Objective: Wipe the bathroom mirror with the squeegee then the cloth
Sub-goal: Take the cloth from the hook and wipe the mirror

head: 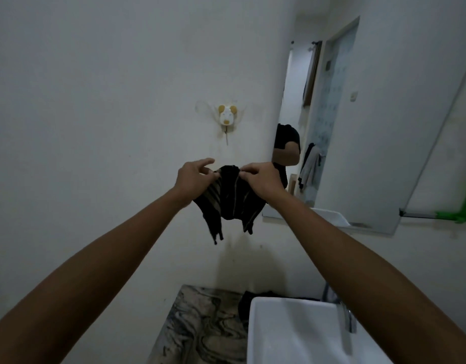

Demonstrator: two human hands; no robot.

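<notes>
Holding a dark striped cloth point(230, 198) up before a pale bathroom wall, a person works it between both hands, arms stretched forward at chest height. At left, the left hand point(193, 177) pinches the cloth's upper edge between thumb and curled fingers, its forefinger lifted free. Just above, an animal-shaped wall hook point(228, 115) hangs bare on the wall. The right hand point(263, 179) grips the other side of the same edge, fingers bent over the fabric, so the cloth sags between the two hands with its corners dangling. Further right, the mirror point(379, 153) is fixed to the adjoining wall, well apart from the cloth and untouched by either hand. A green object point(465, 206) at the frame's right edge, beside the mirror's lower corner, may be the squeegee, though its shape is too cropped to tell. Below, a marbled counter point(200, 324) carries a white sink point(292, 337).

Judging by the cloth in hand and no squeegee held, the task appears to be at the start of its second stage: the cloth seems to be being opened or folded, and the cloth wipe of the mirror is yet to come. Whether the squeegee pass was done cannot be read from the glass.
</notes>
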